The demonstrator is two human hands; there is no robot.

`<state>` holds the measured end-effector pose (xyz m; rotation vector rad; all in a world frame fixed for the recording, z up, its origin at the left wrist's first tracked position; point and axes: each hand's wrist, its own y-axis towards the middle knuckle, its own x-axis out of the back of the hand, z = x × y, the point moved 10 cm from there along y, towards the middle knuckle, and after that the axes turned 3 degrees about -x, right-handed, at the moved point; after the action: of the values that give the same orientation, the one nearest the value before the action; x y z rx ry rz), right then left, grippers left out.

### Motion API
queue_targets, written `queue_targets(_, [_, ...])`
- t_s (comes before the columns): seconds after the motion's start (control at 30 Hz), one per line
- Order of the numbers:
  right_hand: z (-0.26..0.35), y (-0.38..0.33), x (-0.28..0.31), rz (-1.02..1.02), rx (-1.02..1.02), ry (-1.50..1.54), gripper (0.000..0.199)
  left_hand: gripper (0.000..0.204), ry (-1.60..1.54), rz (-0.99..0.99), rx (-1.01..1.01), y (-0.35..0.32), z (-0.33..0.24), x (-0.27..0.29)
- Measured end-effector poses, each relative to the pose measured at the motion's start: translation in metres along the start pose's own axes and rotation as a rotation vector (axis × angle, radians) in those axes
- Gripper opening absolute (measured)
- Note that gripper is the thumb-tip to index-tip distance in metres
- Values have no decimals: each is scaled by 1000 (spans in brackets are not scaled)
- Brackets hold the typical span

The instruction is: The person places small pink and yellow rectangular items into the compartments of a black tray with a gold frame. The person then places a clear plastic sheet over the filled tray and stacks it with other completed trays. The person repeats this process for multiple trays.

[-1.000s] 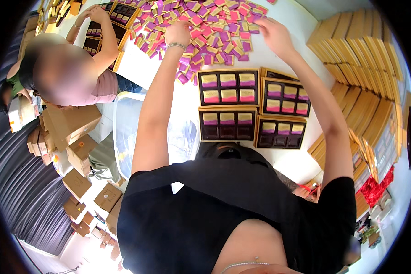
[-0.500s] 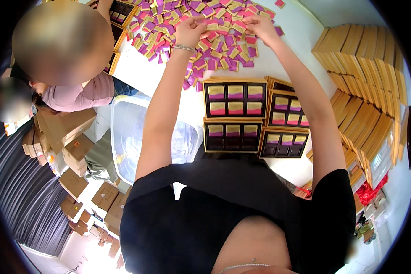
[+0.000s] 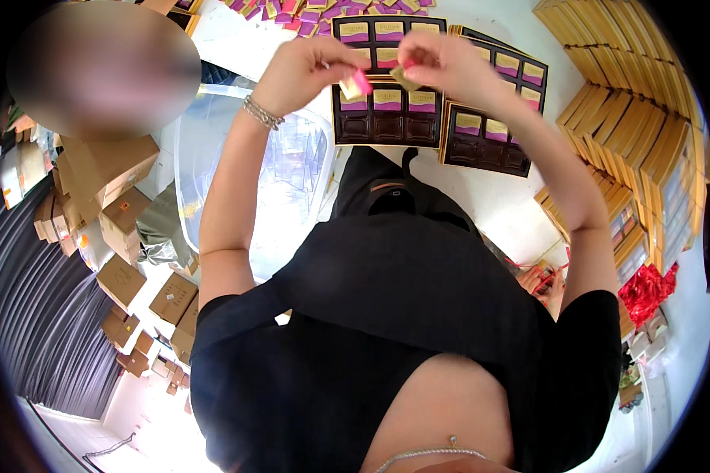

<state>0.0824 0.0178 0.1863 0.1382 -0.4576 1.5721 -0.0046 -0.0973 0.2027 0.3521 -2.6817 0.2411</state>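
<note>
Item: one small square piece in pink and gold wrapping, pinched between thumb and fingers in the grip of the left hand; position over the seam between two boxes, contact with either not discernible.

Item: one small gold-wrapped piece with some pink, blurred, in the narrow grip of the right hand, just right of the left grip.

Behind both grips: one shallow rectangular gold-edged far box with dark interior, holding gold-topped pieces, partly hidden.

Nearer the body than both grips: one matching near box; upper row gold-and-purple pieces, lower row three dark brown recesses.

Right of the grips: two more gold-edged boxes, partly covered by the right arm.

Beyond the left grip: loose heap of purple, pink and gold wrapped pieces on the white worktop.

Left of the grips, nearer the body: clear plastic tub.

Well right of the grips: tall stacks of gold-edged boxes.
</note>
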Motion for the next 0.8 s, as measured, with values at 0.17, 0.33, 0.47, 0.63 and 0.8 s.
queue_targets(0.17, [9,-46,-41,-242,-49,-170,18,22,322,250,-27,-26,11,-54])
queue_targets(0.33, [-37,-73,-67,-440,-268,224,17,24,655,428,-67,-21,4,-94])
queue_targets(0.47, [-41,-77,-73,-491,-282,313,21,30,527,59,-267,-42,-16,-69])
queue_targets(0.63, [-34,-78,-77,-475,-262,47,26,48,663,-270,-223,-93,-12,-87])
queue_targets(0.8, [-5,-91,-92,-340,-102,-411,48,55,887,-184,-147,-113,19,-119])
